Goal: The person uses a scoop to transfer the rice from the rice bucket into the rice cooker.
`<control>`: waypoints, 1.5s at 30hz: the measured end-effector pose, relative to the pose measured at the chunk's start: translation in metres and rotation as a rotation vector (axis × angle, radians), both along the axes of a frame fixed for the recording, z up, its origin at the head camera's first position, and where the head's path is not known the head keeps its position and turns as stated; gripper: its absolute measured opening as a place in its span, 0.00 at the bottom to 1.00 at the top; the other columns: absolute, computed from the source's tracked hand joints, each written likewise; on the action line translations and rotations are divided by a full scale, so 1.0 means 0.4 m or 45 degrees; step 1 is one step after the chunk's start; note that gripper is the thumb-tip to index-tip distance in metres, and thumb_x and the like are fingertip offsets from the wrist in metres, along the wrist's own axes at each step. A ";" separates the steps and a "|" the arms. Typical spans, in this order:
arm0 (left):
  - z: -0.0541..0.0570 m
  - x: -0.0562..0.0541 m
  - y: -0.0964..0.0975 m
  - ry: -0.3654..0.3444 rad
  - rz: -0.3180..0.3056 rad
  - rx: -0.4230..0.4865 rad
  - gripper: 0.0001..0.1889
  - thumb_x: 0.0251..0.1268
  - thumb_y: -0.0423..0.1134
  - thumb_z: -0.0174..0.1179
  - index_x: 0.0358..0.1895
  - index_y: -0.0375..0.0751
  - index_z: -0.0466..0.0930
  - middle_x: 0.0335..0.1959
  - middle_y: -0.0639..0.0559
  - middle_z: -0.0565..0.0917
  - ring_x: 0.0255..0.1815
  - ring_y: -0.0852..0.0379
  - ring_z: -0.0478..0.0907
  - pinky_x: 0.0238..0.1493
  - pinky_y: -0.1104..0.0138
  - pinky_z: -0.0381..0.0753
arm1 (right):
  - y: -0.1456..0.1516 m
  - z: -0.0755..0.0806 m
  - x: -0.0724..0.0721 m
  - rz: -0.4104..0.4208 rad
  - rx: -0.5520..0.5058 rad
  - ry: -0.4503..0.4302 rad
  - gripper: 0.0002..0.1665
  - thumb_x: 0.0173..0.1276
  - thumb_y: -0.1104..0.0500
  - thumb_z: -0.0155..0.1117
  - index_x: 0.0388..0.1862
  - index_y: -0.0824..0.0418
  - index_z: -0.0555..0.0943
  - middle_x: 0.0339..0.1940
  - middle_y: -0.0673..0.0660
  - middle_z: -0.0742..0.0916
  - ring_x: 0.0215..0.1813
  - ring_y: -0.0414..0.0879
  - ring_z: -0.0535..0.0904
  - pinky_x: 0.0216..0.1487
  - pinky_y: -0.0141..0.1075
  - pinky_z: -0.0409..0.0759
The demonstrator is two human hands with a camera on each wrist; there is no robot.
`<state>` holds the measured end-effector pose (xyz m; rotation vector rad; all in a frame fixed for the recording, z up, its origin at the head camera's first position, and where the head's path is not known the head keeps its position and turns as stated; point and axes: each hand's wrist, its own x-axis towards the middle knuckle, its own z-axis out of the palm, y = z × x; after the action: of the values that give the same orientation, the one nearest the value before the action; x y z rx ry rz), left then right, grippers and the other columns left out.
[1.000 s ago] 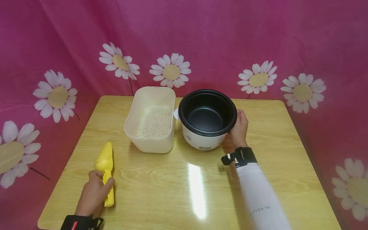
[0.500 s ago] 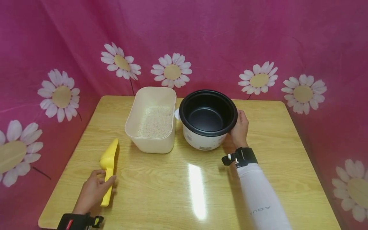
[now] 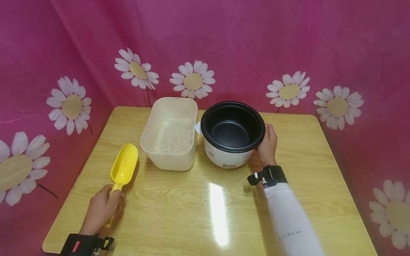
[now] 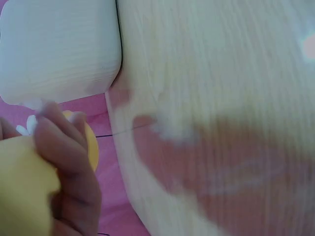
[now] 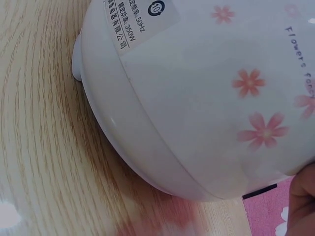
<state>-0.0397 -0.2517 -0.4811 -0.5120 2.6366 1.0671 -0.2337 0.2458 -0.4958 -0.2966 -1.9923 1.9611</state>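
My left hand (image 3: 100, 210) grips the handle of a yellow scoop (image 3: 124, 165) at the table's left. The scoop's hollow faces up and holds nothing; in the left wrist view its yellow plastic (image 4: 22, 182) fills the lower left corner, blurred. Ahead of it stands a cream rice bin (image 3: 173, 161) with a layer of pale grains (image 3: 174, 137) on its bottom. Just right of the bin is a lidless white rice cooker (image 3: 224, 156) with a black inner pot (image 3: 230, 133). My right hand (image 3: 267, 144) is at the cooker's right side, its fingers partly hidden behind the cooker.
The wooden table (image 3: 179, 209) has rounded corners and a bright light reflection. A pink curtain (image 3: 237, 42) with large daisies surrounds it at the back and sides. The cooker's left handle (image 3: 198, 127) lies close against the bin.
My left hand has lifted the scoop and rolled it over, so its hollow now faces up, its tip nearer the bin. My right hand stays at the cooker.
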 end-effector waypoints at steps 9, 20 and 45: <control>0.038 -0.034 -0.004 0.130 -0.105 -0.056 0.22 0.82 0.48 0.38 0.61 0.31 0.68 0.41 0.40 0.85 0.29 0.56 0.76 0.29 0.65 0.72 | 0.000 -0.005 0.002 -0.012 0.027 -0.010 0.14 0.85 0.43 0.46 0.43 0.44 0.78 0.33 0.43 0.79 0.37 0.37 0.74 0.39 0.26 0.74; 0.125 -0.114 -0.001 0.403 -0.119 -0.237 0.30 0.85 0.57 0.39 0.59 0.26 0.64 0.29 0.43 0.69 0.27 0.50 0.68 0.26 0.63 0.66 | 0.000 -0.002 0.010 0.036 -0.005 -0.061 0.19 0.83 0.38 0.47 0.49 0.47 0.78 0.28 0.45 0.77 0.26 0.36 0.72 0.26 0.27 0.71; 0.250 -0.273 0.094 0.538 -0.560 -0.550 0.22 0.83 0.49 0.50 0.51 0.26 0.65 0.21 0.46 0.68 0.17 0.51 0.66 0.20 0.65 0.65 | -0.004 0.002 0.011 0.025 0.006 -0.065 0.17 0.83 0.39 0.46 0.49 0.46 0.78 0.30 0.46 0.77 0.29 0.37 0.73 0.29 0.26 0.73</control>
<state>-0.1489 -0.2141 -0.3810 0.2560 3.1467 0.5104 -0.2295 0.2441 -0.4952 -0.3305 -2.0387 1.9794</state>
